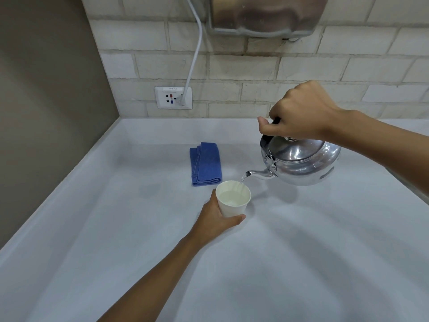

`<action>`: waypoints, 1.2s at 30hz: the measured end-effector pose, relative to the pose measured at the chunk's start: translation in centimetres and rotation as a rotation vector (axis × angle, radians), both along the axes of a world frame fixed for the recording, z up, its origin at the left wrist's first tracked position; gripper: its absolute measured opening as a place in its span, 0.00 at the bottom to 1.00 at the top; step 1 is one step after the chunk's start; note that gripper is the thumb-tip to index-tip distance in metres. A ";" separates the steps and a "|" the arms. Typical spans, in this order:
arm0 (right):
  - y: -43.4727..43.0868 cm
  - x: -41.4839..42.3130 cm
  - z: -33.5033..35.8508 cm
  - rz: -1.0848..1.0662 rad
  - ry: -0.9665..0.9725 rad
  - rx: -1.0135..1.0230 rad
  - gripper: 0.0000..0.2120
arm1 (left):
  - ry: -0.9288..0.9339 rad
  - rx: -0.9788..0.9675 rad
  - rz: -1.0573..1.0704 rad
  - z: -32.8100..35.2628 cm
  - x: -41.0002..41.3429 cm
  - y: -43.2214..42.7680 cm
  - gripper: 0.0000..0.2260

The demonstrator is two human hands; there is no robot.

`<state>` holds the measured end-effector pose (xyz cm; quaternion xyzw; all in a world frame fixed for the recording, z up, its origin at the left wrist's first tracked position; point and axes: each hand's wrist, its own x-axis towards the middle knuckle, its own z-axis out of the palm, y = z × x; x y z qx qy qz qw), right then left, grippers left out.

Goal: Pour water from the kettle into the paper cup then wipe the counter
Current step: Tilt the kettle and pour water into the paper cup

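A shiny metal kettle (304,162) hangs tilted above the white counter (116,240), its spout pointing left and down. My right hand (299,112) grips its black handle from above. A thin stream of water falls from the spout into a white paper cup (232,199), which holds some water. My left hand (214,218) is wrapped around the cup's left side and base. A folded blue cloth (205,163) lies on the counter just behind the cup, touching neither hand.
A brick-pattern wall runs along the back with a socket plate (173,97) and a white cable (196,49) plugged into it. A metal appliance (267,16) hangs on the wall above. A brown side wall (46,101) bounds the counter's left.
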<state>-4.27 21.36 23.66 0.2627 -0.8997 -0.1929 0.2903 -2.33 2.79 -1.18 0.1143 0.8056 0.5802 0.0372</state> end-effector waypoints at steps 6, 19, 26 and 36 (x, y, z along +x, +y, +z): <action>0.0 -0.1 -0.6 0.022 -0.015 -0.029 0.23 | -0.004 -0.003 -0.002 0.1 0.0 0.0 0.35; 1.4 -1.1 -3.6 -0.022 -0.078 -0.194 0.24 | -0.003 -0.030 0.014 0.3 0.2 0.0 0.32; 3.5 -3.7 -4.6 -0.110 -0.101 -0.428 0.23 | -0.026 -0.022 0.011 0.2 0.2 0.0 0.31; 4.2 -11.6 -5.9 -0.314 -0.221 -0.718 0.24 | -0.028 -0.034 0.002 0.1 0.1 0.0 0.32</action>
